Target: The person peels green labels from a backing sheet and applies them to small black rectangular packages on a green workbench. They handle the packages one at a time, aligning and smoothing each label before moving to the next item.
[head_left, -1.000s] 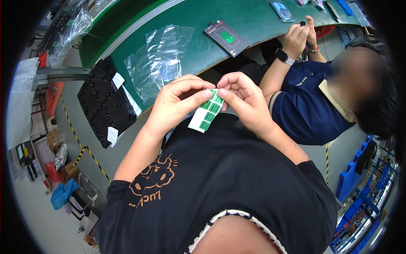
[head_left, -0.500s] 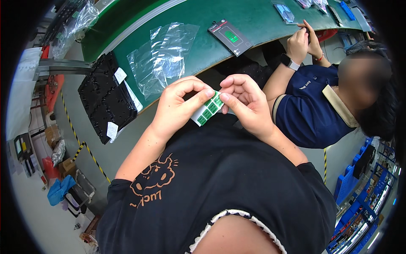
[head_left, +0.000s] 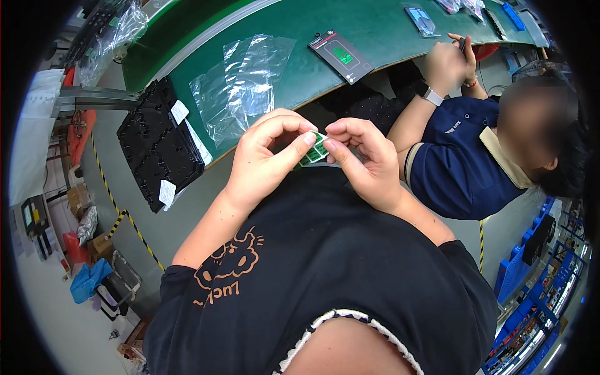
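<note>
- The left hand [head_left: 259, 153] pinches a small white-backed sheet of green labels [head_left: 317, 152] near its upper left edge, with the thumb on top and the forefinger bent round toward it.
- The right hand [head_left: 369, 156] has its thumb tip at the sheet's upper right edge and its fingers curled above and behind; I cannot tell whether thumb and finger close on the sheet or on a label.
- The sheet lies between the two hands, at their fingertips, tilted and held up in front of the person's black shirt [head_left: 325, 231]; its lower left part is hidden by the left thumb.
- Beyond the hands is a green tabletop [head_left: 319, 19], bearing clear plastic bags [head_left: 244, 87] and a dark flat box [head_left: 340, 56] with a green patch.
- Left of the hands is a black tray [head_left: 159, 140] with white paper slips.
- A co-worker in navy [head_left: 459, 150] is on the right, hands apart from the person's own.
</note>
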`<action>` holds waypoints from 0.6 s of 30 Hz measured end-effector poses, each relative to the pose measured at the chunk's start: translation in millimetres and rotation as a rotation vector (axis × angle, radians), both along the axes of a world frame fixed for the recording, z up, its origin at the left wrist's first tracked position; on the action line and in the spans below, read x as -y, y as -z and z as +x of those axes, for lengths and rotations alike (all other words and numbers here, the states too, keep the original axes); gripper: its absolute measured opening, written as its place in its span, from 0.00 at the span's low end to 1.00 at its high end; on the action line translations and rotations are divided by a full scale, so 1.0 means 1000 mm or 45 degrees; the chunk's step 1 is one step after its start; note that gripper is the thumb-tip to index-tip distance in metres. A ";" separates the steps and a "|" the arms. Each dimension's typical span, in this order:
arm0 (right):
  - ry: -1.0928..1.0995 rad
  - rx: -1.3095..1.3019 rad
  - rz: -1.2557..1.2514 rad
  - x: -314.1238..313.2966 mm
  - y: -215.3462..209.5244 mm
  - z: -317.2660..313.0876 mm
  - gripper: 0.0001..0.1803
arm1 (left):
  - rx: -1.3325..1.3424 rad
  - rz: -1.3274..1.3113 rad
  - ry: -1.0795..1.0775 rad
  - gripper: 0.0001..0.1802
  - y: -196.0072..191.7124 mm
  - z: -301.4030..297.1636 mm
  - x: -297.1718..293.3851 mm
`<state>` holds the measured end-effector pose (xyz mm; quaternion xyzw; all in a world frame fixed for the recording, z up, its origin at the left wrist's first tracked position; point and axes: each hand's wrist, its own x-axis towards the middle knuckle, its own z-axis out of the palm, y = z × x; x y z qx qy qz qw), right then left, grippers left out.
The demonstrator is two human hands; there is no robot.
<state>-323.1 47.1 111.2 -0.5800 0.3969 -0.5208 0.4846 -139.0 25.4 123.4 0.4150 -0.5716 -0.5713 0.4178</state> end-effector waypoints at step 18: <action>-0.001 -0.487 -0.333 0.021 -0.004 -0.010 0.10 | 0.364 -0.182 0.078 0.09 0.003 -0.005 0.014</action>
